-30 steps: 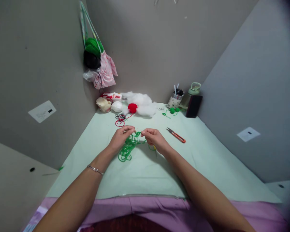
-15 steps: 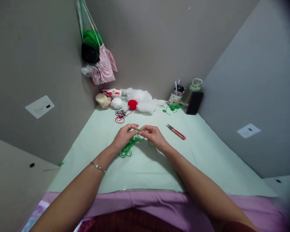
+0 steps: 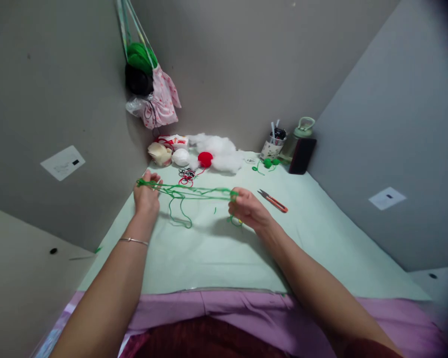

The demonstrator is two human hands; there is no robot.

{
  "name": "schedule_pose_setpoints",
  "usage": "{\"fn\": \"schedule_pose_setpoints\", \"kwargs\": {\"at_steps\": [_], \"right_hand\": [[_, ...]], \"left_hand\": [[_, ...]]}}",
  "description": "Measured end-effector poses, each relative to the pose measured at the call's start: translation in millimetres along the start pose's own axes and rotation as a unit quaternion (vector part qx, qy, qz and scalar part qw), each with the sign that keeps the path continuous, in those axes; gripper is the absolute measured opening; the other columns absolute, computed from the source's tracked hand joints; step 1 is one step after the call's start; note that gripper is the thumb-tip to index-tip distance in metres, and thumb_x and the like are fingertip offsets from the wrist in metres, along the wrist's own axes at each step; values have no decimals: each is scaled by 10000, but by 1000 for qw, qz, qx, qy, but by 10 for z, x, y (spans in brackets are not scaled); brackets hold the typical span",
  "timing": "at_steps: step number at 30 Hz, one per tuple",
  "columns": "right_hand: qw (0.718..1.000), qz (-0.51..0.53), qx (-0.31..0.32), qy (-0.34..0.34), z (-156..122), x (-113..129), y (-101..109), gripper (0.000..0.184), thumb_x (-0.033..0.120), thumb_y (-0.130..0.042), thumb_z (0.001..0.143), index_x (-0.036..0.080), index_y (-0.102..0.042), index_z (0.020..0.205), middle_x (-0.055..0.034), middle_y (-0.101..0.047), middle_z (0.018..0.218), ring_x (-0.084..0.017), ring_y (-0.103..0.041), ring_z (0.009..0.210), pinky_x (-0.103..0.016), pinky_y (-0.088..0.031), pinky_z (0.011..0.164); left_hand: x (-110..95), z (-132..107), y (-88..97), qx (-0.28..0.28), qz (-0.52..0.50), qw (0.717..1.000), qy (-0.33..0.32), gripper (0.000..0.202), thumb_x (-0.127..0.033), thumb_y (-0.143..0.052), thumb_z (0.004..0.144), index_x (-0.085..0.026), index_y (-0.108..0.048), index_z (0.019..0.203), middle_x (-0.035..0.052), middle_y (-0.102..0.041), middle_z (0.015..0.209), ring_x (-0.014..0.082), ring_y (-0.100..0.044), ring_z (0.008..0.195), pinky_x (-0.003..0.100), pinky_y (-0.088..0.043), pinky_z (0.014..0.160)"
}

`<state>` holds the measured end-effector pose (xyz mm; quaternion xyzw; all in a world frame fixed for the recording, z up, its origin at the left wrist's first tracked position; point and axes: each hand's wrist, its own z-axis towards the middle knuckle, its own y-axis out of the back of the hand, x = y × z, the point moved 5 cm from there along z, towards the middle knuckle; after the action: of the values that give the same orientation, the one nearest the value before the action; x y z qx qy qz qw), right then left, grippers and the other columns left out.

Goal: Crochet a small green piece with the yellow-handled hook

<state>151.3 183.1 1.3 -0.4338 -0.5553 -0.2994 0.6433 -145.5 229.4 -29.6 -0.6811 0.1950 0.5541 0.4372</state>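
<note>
Green yarn point(image 3: 194, 194) stretches in several strands between my two hands, over the pale tabletop. My left hand point(image 3: 148, 196), at the table's left edge, is closed on one end of the strands. My right hand point(image 3: 249, 206), nearer the middle, is closed on the other end, with a small loop of yarn hanging under its fingers. Another loop dangles below the strands near my left hand. A small bit of something yellow shows under my right hand; I cannot make out what it is. Thread snips point(image 3: 272, 200) with orange handles lie just right of my right hand.
At the back lie white stuffing point(image 3: 222, 149), a red ball point(image 3: 205, 159), a white ball point(image 3: 180, 157) and tangled yarn point(image 3: 186, 175). A pen holder point(image 3: 272, 145), a green bottle point(image 3: 302, 129), a phone point(image 3: 302, 156) and small green balls point(image 3: 268, 163) stand back right. A bag point(image 3: 162, 97) hangs left.
My hands were together at the middle over a bunched tangle of green yarn. My left hand has moved far left, drawing the yarn out into long strands; my right hand has shifted slightly right.
</note>
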Motion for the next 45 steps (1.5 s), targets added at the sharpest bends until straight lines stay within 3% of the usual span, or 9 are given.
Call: {"fn": "schedule_pose_setpoints", "kwargs": {"at_steps": [5, 11, 17, 22, 28, 35, 39, 42, 45], "right_hand": [[988, 40, -122, 82, 96, 115, 367, 657, 638, -813, 709, 270, -269, 717, 117, -129, 532, -118, -46, 535, -282, -109, 475], [992, 8, -121, 24, 149, -42, 325, 505, 518, -890, 668, 248, -467, 723, 137, -213, 494, -75, -113, 472, -270, -101, 464], [996, -42, -79, -21, 129, -175, 56, 405, 475, -898, 644, 186, -667, 809, 113, -383, 499, -48, -223, 439, -258, -123, 460], [996, -70, -51, -33, 101, -182, -49, 429, 513, -893, 636, 173, -696, 808, 101, -416, 494, -50, -259, 439, -249, -140, 455], [995, -80, -58, -15, 112, -175, -21, 453, 604, -821, 704, 177, -681, 765, 113, -321, 455, -60, -221, 439, -251, -142, 461], [991, -80, -110, 18, 158, -84, 227, 411, 567, -807, 723, 185, -663, 773, 130, -257, 463, -60, -165, 449, -267, -115, 474], [994, -76, -81, -6, 146, -133, 178, 400, 549, -809, 735, 170, -693, 787, 122, -273, 468, -61, -177, 449, -268, -105, 471], [995, -68, -65, -20, 136, -171, 122, 398, 545, -806, 746, 163, -711, 806, 124, -276, 462, -59, -164, 446, -264, -97, 470], [996, -62, -59, -26, 134, -177, 94, 401, 549, -812, 740, 166, -705, 797, 128, -270, 454, -56, -159, 441, -261, -97, 465]], "left_hand": [[-59, 179, 149, 2, -21, 998, 67, 324, -354, -658, 897, -223, -457, 679, 2, -563, 654, 162, -602, 645, 327, -565, 719], [-78, -4, 10, 24, 18, 999, -22, 206, -70, -690, 703, -221, -611, 819, -12, -652, 847, 142, -636, 853, 231, -516, 802], [16, -678, -552, 261, 86, 961, -26, 219, -250, -833, 746, -223, -753, 947, 49, -765, 1040, 229, -671, 1025, 285, -527, 853], [120, -1020, -730, 384, 110, 916, 30, 207, -325, -907, 695, -207, -749, 756, 59, -778, 957, 259, -679, 1045, 313, -511, 918], [178, -928, -681, 389, 65, 912, 110, 370, -522, -801, 796, -172, -691, 758, 53, -699, 762, 226, -706, 785, 336, -562, 741], [89, -613, -551, 326, -24, 936, 130, 367, -389, -783, 843, -172, -536, 681, 52, -718, 855, 70, -603, 549, 172, -376, 423], [-2, -558, -510, 310, -59, 941, 122, 187, -330, -757, 882, -186, -700, 986, 82, -763, 1146, 148, -739, 918, 222, -562, 760], [-43, -642, -545, 346, -46, 932, 98, 640, -279, -802, 848, -305, -566, 1442, 66, -711, 1357, 211, -632, 1302, 348, -454, 1105], [17, -768, -611, 399, 36, 914, 61, 840, -338, -828, 812, -320, -436, 1554, 60, -761, 1186, 231, -643, 1259, 416, -407, 1133]]}}
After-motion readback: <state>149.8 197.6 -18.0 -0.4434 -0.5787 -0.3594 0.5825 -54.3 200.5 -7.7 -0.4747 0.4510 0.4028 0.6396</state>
